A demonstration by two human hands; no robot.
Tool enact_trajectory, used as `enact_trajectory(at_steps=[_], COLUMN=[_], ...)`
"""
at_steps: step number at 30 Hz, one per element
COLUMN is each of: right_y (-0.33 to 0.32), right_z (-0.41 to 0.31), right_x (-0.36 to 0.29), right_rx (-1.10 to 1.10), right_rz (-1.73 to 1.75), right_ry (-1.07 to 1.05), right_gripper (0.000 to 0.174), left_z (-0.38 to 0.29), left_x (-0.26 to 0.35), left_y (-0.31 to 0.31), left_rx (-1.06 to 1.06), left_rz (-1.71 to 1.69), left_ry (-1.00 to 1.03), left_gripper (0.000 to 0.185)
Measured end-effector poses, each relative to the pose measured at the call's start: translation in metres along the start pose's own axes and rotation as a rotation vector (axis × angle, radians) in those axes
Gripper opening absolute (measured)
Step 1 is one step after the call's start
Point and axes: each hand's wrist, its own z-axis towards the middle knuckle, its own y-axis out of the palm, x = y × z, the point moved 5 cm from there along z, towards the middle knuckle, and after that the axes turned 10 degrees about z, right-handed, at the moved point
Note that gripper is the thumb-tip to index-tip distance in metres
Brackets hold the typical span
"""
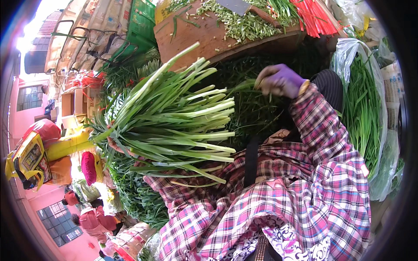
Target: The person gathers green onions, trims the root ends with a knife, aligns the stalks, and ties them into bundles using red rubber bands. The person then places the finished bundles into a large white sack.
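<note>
A large bunch of long, flat-leaved greens, probably garlic chives, spreads across the middle with its pale stem ends to the right. My left hand is closed around its leafy end; leaves cover most of that hand. To the right of the stems, my right hand, in a purple glove, is raised with curled fingers. A thin green leaf runs into its fingertips, slightly blurred. Below that hand, in shadow, lies a heap of loose green leaves.
A wooden board ahead bears cut stem ends, a cleaver and red ties. Bagged greens stand right, piled greens left. Beyond are a green crate and a person.
</note>
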Motion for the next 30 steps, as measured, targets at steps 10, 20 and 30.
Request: enact_trajectory(at_steps=[10, 20, 30], right_y=[0.107, 0.03, 0.108], right_z=[0.043, 0.0, 0.014], right_x=[0.012, 0.013, -0.016], right_rx=[-0.541, -0.061, -0.104], right_rz=[-0.038, -0.075, 0.233], right_ry=[-0.718, -0.046, -0.365], right_gripper=[0.051, 0.022, 0.031], left_z=[0.004, 0.003, 0.001], left_x=[-0.03, -0.005, 0.008], left_y=[0.017, -0.002, -0.026], left_rx=[0.061, -0.056, 0.204], left_rz=[0.051, -0.117, 0.073], left_ry=[-0.026, -0.084, 0.038], left_gripper=[0.028, 0.026, 0.027])
